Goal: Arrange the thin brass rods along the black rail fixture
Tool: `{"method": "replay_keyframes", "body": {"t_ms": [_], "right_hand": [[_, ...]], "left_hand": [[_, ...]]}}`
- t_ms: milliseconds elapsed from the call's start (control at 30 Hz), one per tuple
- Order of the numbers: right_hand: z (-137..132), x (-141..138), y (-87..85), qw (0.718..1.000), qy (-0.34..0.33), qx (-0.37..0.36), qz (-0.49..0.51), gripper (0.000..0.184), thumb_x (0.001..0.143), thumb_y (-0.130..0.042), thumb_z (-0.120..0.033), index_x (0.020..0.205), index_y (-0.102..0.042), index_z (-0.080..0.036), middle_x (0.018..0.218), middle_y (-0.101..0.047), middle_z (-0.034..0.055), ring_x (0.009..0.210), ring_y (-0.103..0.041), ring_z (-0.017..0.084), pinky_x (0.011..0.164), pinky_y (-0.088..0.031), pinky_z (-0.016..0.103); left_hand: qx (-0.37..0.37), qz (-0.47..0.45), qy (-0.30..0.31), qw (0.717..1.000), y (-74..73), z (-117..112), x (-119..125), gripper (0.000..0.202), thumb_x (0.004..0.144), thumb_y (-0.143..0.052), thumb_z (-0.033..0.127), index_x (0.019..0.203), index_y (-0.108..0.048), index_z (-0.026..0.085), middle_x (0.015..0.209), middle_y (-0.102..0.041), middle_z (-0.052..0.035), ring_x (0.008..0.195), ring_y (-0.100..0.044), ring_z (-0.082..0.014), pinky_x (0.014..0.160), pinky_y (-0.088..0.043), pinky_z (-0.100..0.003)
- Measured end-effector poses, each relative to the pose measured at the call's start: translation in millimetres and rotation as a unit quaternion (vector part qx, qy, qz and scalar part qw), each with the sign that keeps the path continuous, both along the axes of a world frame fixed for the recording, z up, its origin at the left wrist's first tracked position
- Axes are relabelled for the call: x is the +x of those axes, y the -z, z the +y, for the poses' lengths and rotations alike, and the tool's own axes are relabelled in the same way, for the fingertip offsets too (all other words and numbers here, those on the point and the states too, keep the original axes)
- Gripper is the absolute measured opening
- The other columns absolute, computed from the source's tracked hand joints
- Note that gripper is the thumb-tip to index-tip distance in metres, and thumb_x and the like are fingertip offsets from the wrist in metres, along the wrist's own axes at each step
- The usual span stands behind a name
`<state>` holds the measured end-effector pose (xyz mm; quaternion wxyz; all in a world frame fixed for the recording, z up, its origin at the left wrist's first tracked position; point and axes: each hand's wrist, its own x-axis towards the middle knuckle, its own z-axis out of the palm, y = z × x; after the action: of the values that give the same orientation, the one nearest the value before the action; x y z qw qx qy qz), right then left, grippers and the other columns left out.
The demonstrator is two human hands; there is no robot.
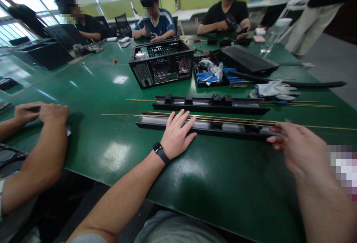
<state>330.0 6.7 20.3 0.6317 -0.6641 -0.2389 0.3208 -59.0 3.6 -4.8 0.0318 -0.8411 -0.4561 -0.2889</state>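
My left hand (pixel 176 133), with a black watch on the wrist, lies flat and open on the left part of the near black rail (pixel 156 123), fingers spread over thin brass rods (pixel 228 119) running along it. My right hand (pixel 292 144) touches the rail's right end with loosely extended fingers, holding nothing. A second black rail (pixel 209 106) with small black blocks lies parallel just behind.
A black open computer case (pixel 160 64) stands behind the rails on the green table (pixel 117 154). White gloves (pixel 275 90), a black tray with blue items (pixel 212 73) and a flat black panel (pixel 248 60) lie back right. A neighbour's arms (pixel 41 124) rest at left; several people sit opposite.
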Motion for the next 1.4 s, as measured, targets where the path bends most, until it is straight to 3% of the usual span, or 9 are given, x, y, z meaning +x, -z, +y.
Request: {"method": "replay_keyframes", "body": {"t_ms": [167, 233, 400, 600, 800, 1033, 1133, 1267, 1400], "right_hand": [[4, 4, -2.0, 0.995, 0.100, 0.003, -0.003, 0.014, 0.081, -0.082, -0.022, 0.089, -0.072, -0.019, 0.090, -0.076, 0.0037, 0.051, -0.067, 0.011, 0.041, -0.047, 0.014], [3, 0, -2.1, 0.996, 0.084, 0.008, 0.002, 0.014, 0.078, -0.083, -0.023, 0.087, -0.074, -0.017, 0.090, -0.077, 0.0052, 0.052, -0.067, 0.011, 0.041, -0.046, 0.014], [-6, -19, -7.0, 1.000, -0.029, 0.006, -0.004, 0.030, 0.073, -0.093, -0.034, 0.091, -0.079, -0.016, 0.088, -0.080, 0.0059, 0.052, -0.069, 0.013, 0.041, -0.046, 0.016], [-2, -19, -17.8, 0.996, 0.081, 0.014, 0.026, 0.018, 0.075, -0.085, -0.022, 0.086, -0.071, -0.020, 0.080, -0.074, 0.0013, 0.049, -0.065, 0.011, 0.039, -0.044, 0.015], [-10, -29, -17.3, 0.999, -0.050, 0.008, 0.010, 0.027, 0.078, -0.092, -0.032, 0.094, -0.081, -0.014, 0.090, -0.081, 0.0085, 0.052, -0.069, 0.013, 0.042, -0.048, 0.018], [-6, -26, -17.4, 0.998, 0.053, 0.026, 0.033, 0.018, 0.075, -0.087, -0.024, 0.087, -0.074, -0.019, 0.081, -0.075, 0.0018, 0.051, -0.066, 0.012, 0.040, -0.046, 0.017], [-6, -29, -16.4, 0.999, 0.035, 0.026, 0.031, 0.014, 0.076, -0.085, -0.024, 0.086, -0.079, -0.016, 0.082, -0.078, 0.0049, 0.052, -0.067, 0.012, 0.041, -0.046, 0.016], [-10, -32, -13.4, 0.999, -0.032, 0.024, 0.026, 0.029, 0.074, -0.096, -0.034, 0.091, -0.081, -0.015, 0.090, -0.081, 0.0087, 0.055, -0.071, 0.014, 0.042, -0.048, 0.018], [-8, -28, -13.7, 0.998, 0.034, 0.040, 0.036, 0.026, 0.076, -0.095, -0.030, 0.090, -0.077, -0.018, 0.082, -0.076, 0.0043, 0.053, -0.068, 0.013, 0.041, -0.046, 0.017]], "left_hand": [[-0.008, 0.001, 0.000, 1.000, -0.3, 0, 0, 0.059, 0.114, -0.080, 0.030, 0.173, -0.070, 0.026, 0.181, -0.068, -0.0205, 0.177, -0.058, -0.0421, 0.149, -0.041, -0.073], [-0.006, -0.002, 0.001, 1.000, 0.3, 0, 0, 0.060, 0.114, -0.080, 0.029, 0.173, -0.070, 0.026, 0.181, -0.069, -0.0205, 0.177, -0.058, -0.0421, 0.149, -0.042, -0.074], [0.001, -0.005, -0.003, 1.000, 2.5, 1, 0, 0.059, 0.114, -0.080, 0.029, 0.172, -0.071, 0.026, 0.181, -0.069, -0.0201, 0.176, -0.059, -0.0418, 0.149, -0.041, -0.074], [0.020, -0.001, -0.003, 1.000, 2.8, 1, 0, 0.055, 0.115, -0.079, 0.031, 0.169, -0.072, 0.021, 0.178, -0.071, -0.0224, 0.174, -0.062, -0.0416, 0.148, -0.044, -0.071], [0.011, -0.004, -0.004, 1.000, 3.3, 1, -1, 0.056, 0.115, -0.079, 0.031, 0.170, -0.071, 0.022, 0.178, -0.070, -0.0222, 0.175, -0.061, -0.0416, 0.149, -0.041, -0.071], [0.014, -0.002, -0.006, 1.000, 1.9, 1, -1, 0.055, 0.115, -0.078, 0.030, 0.170, -0.072, 0.022, 0.177, -0.071, -0.0224, 0.174, -0.062, -0.0421, 0.148, -0.042, -0.072], [0.013, 0.000, -0.008, 1.000, 2.1, 1, -1, 0.056, 0.116, -0.078, 0.031, 0.170, -0.072, 0.022, 0.178, -0.071, -0.0221, 0.175, -0.061, -0.0421, 0.149, -0.042, -0.071], [0.007, -0.003, -0.016, 1.000, 3.6, 1, -1, 0.058, 0.114, -0.079, 0.030, 0.171, -0.071, 0.026, 0.179, -0.071, -0.0191, 0.176, -0.060, -0.0417, 0.150, -0.039, -0.072], [0.014, -0.004, -0.014, 1.000, 4.7, 1, 0, 0.055, 0.115, -0.078, 0.031, 0.170, -0.072, 0.024, 0.178, -0.071, -0.0204, 0.175, -0.061, -0.0418, 0.150, -0.039, -0.072]]}}
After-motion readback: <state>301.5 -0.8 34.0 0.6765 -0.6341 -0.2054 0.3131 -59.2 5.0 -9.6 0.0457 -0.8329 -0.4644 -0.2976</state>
